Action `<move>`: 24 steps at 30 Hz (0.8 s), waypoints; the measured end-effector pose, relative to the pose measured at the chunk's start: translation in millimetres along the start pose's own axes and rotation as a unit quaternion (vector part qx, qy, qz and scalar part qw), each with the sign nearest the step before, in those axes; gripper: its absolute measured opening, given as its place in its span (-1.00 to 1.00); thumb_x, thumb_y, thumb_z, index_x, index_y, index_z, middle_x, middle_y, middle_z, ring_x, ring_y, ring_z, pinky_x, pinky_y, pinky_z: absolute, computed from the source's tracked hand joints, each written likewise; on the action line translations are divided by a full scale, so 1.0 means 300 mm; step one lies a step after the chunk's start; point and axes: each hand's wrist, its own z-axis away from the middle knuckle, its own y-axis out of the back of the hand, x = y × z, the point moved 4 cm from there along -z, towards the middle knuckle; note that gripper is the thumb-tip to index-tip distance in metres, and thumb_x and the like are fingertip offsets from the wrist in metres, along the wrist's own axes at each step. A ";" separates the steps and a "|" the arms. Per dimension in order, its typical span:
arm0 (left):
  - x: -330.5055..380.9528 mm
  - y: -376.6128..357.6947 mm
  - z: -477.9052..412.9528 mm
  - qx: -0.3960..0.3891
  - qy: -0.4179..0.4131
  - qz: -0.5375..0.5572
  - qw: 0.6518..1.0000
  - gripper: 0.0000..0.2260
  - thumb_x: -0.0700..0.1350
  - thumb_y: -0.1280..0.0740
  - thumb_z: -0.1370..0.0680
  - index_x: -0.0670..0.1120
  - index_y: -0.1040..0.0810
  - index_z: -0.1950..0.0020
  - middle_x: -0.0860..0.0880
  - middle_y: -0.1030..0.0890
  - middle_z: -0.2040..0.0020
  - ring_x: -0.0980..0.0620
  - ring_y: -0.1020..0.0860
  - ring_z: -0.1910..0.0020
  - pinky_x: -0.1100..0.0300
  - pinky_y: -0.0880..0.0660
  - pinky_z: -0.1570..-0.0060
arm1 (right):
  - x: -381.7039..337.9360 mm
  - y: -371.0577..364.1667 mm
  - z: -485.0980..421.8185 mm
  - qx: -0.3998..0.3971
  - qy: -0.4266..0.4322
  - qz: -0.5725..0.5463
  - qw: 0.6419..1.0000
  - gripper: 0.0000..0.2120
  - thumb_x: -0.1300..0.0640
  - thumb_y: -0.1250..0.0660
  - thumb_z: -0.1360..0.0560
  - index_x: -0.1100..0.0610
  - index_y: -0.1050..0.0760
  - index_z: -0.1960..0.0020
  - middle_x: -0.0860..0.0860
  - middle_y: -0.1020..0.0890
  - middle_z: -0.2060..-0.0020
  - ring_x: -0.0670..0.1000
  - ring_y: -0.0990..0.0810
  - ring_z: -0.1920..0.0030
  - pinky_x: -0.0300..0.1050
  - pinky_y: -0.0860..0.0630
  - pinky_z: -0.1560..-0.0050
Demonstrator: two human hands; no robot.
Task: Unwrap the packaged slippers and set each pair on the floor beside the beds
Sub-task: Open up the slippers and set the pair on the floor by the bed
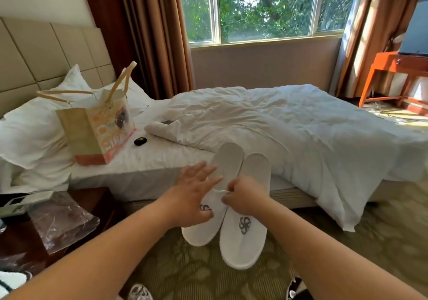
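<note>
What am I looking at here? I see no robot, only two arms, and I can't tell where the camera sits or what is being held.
There is no machine here: a person works with bare hands. The single picture comes from a wide-angle camera worn on the head, looking forward and down. The left hand lies with straight, spread fingers against a pair of white slippers, held up in front of the bed. The right hand is curled and pinches the pair where the two slippers meet; exactly what it pinches is too small to tell. On the bed stand a paper bag and a small black object. A crumpled clear plastic wrapper lies on the dark bedside table at the left.
</note>
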 end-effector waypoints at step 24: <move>-0.070 -0.904 -0.507 -0.292 -0.068 -0.027 0.953 -0.65 0.23 -0.38 -0.44 0.09 -0.60 -0.13 0.08 -0.64 0.01 -0.09 -0.50 -0.25 -0.27 0.05 -0.50 | 0.519 -0.578 -0.543 -0.278 -0.061 0.086 0.955 -0.80 0.03 -0.41 -0.49 0.05 -0.68 -0.07 0.02 -0.68 0.05 0.07 -0.64 0.04 -0.06 -0.60 0.00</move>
